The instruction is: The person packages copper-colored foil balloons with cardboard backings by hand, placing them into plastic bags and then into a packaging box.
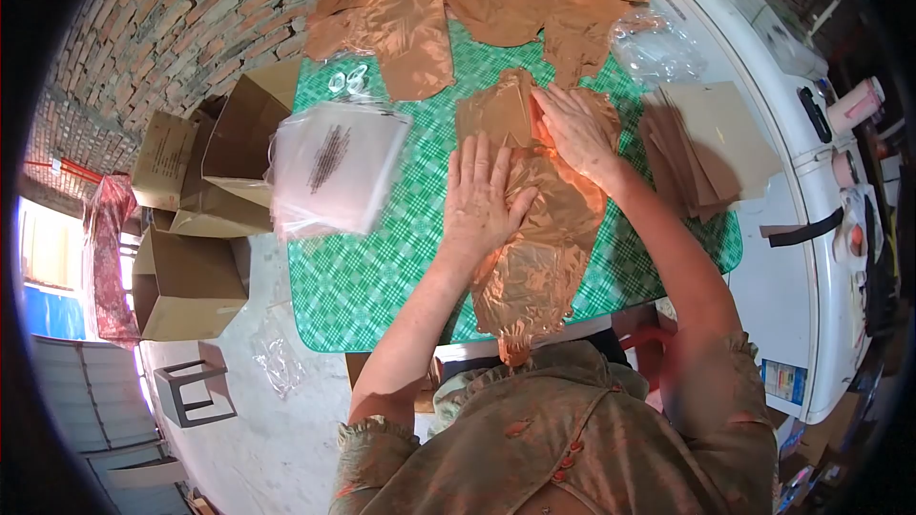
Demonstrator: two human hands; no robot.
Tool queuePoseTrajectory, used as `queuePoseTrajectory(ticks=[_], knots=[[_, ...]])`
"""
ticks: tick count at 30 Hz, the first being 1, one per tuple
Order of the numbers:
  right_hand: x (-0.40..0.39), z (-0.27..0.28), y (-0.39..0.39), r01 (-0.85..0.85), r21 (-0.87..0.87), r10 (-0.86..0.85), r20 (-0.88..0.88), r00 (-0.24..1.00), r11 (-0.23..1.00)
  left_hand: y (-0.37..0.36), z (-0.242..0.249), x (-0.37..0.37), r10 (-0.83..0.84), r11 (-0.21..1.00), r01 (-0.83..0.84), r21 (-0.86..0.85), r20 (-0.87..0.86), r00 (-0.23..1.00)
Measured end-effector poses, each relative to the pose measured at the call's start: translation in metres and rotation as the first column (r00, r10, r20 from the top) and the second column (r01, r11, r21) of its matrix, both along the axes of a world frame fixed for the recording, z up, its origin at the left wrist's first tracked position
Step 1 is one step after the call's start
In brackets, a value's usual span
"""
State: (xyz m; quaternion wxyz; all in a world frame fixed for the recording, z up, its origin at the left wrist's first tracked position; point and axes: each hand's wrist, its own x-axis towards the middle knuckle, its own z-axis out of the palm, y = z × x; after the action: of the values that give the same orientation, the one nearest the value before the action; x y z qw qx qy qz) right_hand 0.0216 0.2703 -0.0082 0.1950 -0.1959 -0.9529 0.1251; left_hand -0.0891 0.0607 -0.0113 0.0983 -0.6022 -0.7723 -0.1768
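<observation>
A flat, uninflated copper foil balloon (532,272) lies lengthwise in front of me, its narrow end hanging over the near table edge. My left hand (485,193) presses flat on its left side, fingers stretched out and thumb apart. Higher up on the right, my right hand (578,135) lies on the foil with fingers extended along a raised fold. Neither hand grips anything. The foil's upper part is wrinkled and partly covered by my hands.
On the green checked tablecloth (353,286) sit printed clear bags (334,167), cardboard sheets (711,143), more copper foil pieces (410,29) and crumpled clear plastic (654,46). Open cartons (196,281) and a small stool (196,391) stand left. A white fridge-like appliance (792,257) borders the right.
</observation>
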Motion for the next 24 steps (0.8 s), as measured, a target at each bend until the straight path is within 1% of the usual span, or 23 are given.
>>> queuePoseTrajectory(ticks=[3, 6, 9, 10, 13, 16, 19, 24], knots=[[-0.001, 0.003, -0.004, 0.018, -0.036, -0.018, 0.005, 1.0, 0.999, -0.001, 0.001, 0.0, -0.007, 1.0, 0.007, 0.011, 0.005, 1.0], [-0.002, 0.004, 0.001, 0.078, 0.012, -0.078, -0.038, 0.996, 0.997, -0.001, 0.0, 0.0, -0.015, 1.0, 0.015, 0.025, 0.003, 1.0], [0.003, 0.005, 0.008, 0.118, 0.037, -0.12, 0.046, 0.992, 0.992, -0.002, 0.001, 0.0, -0.015, 1.0, 0.015, 0.023, -0.002, 1.0], [0.006, 0.007, 0.009, 0.12, 0.005, -0.119, 0.13, 0.984, 0.993, -0.002, 0.001, 0.001, -0.015, 1.0, 0.015, 0.019, -0.004, 1.0], [0.008, 0.008, 0.006, 0.132, 0.066, -0.143, 0.208, 0.968, 0.989, -0.001, 0.0, 0.001, -0.008, 1.0, 0.008, 0.019, -0.002, 1.0], [0.005, 0.009, 0.001, 0.09, 0.101, -0.114, 0.258, 0.959, 0.991, -0.001, 0.001, 0.002, -0.001, 1.0, 0.001, 0.002, 0.025, 1.0], [-0.001, 0.012, -0.005, 0.082, 0.1, -0.108, 0.299, 0.948, 0.992, -0.002, 0.0, 0.001, 0.003, 1.0, -0.003, -0.005, 0.038, 0.999], [-0.006, 0.011, -0.011, 0.077, 0.087, -0.099, 0.285, 0.953, 0.993, -0.002, 0.001, 0.001, 0.007, 0.999, -0.006, -0.035, 0.021, 1.0]])
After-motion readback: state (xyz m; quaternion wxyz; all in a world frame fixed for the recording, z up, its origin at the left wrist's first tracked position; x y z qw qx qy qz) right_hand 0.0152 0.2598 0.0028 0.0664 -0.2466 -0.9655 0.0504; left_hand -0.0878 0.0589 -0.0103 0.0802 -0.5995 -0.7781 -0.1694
